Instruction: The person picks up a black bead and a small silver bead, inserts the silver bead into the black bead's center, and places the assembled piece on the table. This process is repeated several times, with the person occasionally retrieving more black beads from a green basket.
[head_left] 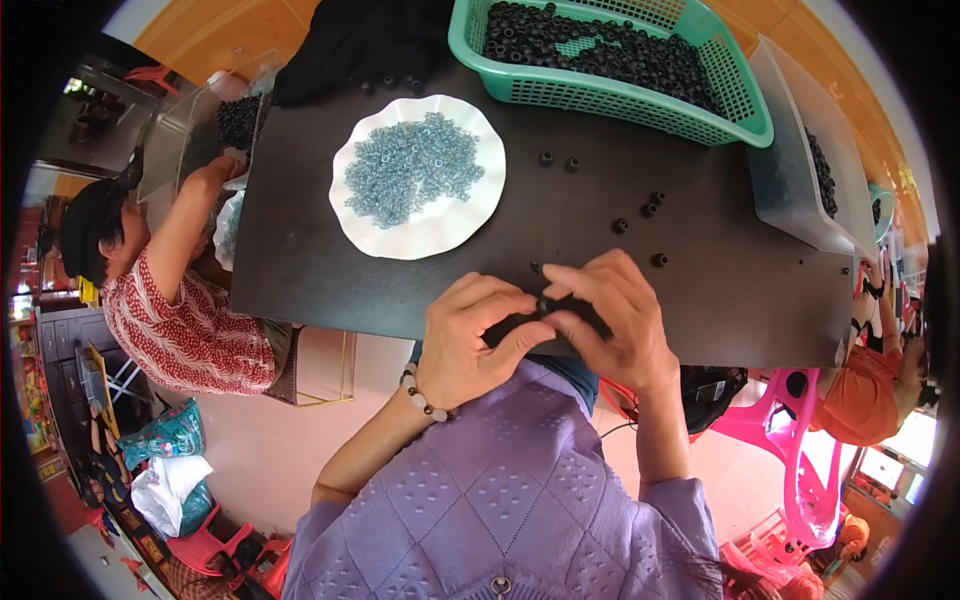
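Note:
Over the near edge of the dark table, my left hand [470, 340] and my right hand [618, 318] meet with bent fingers. Between their fingertips is a small round black piece [544, 304], partly hidden by the fingers. Just beyond it, another small black piece [535, 267] lies on the table. Loose black cap-like pieces with a hole, such as this one [620, 226], are scattered past my right hand. Past my left hand stands a white plate [350, 225] with a wavy rim, bearing a heap of small clear bluish pieces [410, 165].
At the far side, a green plastic basket [620, 105] holds many black pieces. To its right stands a translucent bin [795, 190] with more. A black cloth [355, 45] lies at the far left. One person [185, 310] works at the left; another [870, 390] is at the right, near a pink stool [785, 430].

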